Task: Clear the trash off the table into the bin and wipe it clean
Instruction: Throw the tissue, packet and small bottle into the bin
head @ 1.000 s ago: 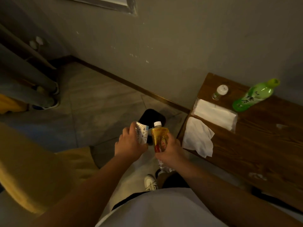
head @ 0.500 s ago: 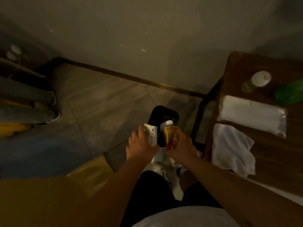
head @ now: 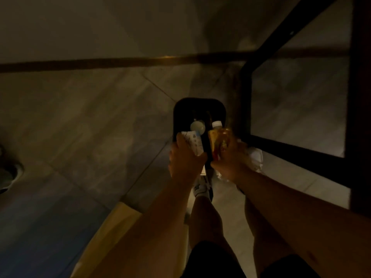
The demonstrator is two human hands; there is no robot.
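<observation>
holding trash over the black bin (head: 178, 109), both hands hang just above its open mouth. the left hand (head: 185, 159) is clamped around a crumpled white wrapper (head: 193, 143), over the bin's near left rim. the right hand (head: 233, 163) is wrapped around a yellow-labelled bottle (head: 218, 137) with a white cap, over the bin's near right side; crinkled clear plastic (head: 255, 159) pokes out beside that hand. inside the bin lies a pale round thing (head: 197, 125), too blurred to name. just right of the bin stands a dark metal table frame (head: 246, 93), close to the right hand. the bin sits on a tiled floor (head: 90, 121), with a dark skirting strip (head: 100, 62) beyond it. near the bin, below the hands, a white shoe (head: 201, 187) shows.
</observation>
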